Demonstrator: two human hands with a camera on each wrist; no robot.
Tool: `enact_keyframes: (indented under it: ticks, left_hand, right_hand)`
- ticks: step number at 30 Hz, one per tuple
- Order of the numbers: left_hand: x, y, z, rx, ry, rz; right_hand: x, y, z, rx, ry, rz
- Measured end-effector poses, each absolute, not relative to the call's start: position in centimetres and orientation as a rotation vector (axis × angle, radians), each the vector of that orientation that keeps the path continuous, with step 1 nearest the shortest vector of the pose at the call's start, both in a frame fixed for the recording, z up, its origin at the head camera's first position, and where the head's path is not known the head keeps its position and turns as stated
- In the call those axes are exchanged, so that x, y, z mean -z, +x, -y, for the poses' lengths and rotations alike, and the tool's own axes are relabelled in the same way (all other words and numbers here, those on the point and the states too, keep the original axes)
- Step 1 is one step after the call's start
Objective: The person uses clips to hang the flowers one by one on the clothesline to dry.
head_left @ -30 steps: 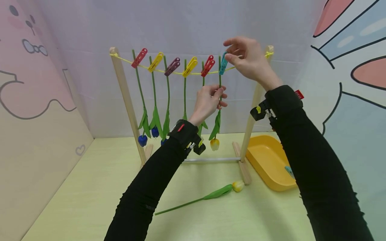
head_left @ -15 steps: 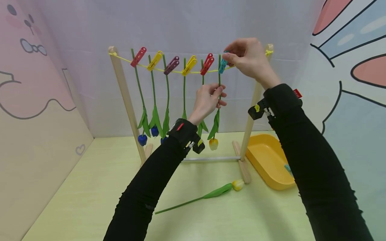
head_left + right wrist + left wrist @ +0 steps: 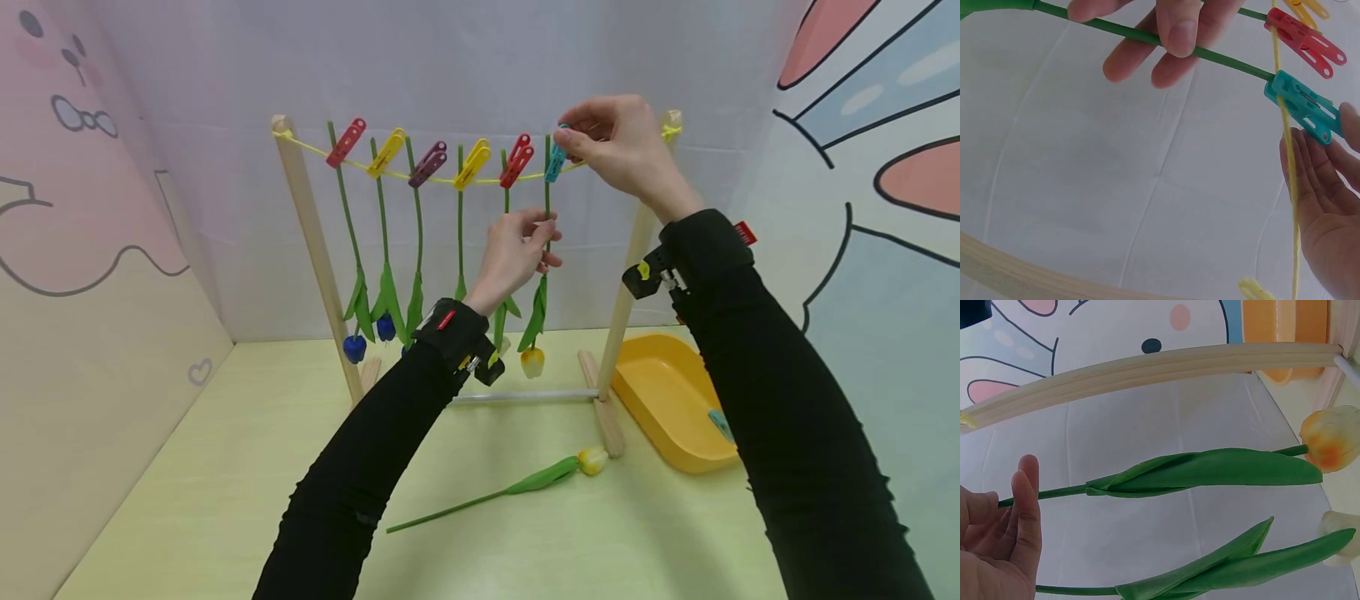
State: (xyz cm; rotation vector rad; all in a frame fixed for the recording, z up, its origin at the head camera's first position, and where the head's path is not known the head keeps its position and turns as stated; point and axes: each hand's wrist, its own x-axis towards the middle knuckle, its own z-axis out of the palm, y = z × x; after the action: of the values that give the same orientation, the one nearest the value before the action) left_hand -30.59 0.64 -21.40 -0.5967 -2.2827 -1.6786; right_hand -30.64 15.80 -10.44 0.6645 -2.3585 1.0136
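A yellow-and-white tulip [image 3: 532, 361] hangs head down near the right end of a yellow string [image 3: 1291, 181]. My left hand [image 3: 513, 250] pinches its green stem [image 3: 1229, 60] between thumb and fingers, below the string. Above it, my right hand [image 3: 618, 146] holds the handle end of a teal clothespin [image 3: 1302, 103], thumb on one side and fingers on the other. The clothespin's nose sits over the string and the upper stem. In the left wrist view, the tulip's long leaf [image 3: 1222, 469] stretches out past my fingers.
Several tulips hang along the string under red, yellow and purple clothespins [image 3: 428, 165], some with blue heads [image 3: 355, 349]. Wooden posts [image 3: 311, 242] carry the string. Another yellow-and-white tulip [image 3: 543, 479] lies on the table. At right, a yellow tray [image 3: 667, 387] contains a teal clothespin [image 3: 721, 425].
My right fingers, more spread above the teal clothespin a second ago, have drawn in around its handle end. My left hand stays at the stem almost unmoved.
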Motion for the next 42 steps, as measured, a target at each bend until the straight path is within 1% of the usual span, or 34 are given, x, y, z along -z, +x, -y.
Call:
enact_keyframes:
  ticks: [8,15,22,33,42]
  left_hand:
    - [21.6,-30.5,-0.4,1.602,-0.642,2.296]
    - [22.0,-29.7,0.4,1.546,-0.622,2.327]
    - [22.6,-28.9,1.3,1.458,-0.671,2.304]
    - [23.8,-27.1,2.2,1.383,-0.75,2.32]
    - [26.3,-25.2,3.1,1.383,-0.806,2.366]
  right_hand:
    - [10.5,-30.4,-15.9,-0.941,0.686,2.352]
    - [10.6,-30.3,-15.9,-0.898,0.724,2.332]
    - [11.0,-30.0,-15.9,-0.845,0.754,2.291]
    - [13.3,-29.7,-17.0,-0.938,0.863,2.047]
    - [15.7,-28.2,-18.5,-1.007,0.899,1.912]
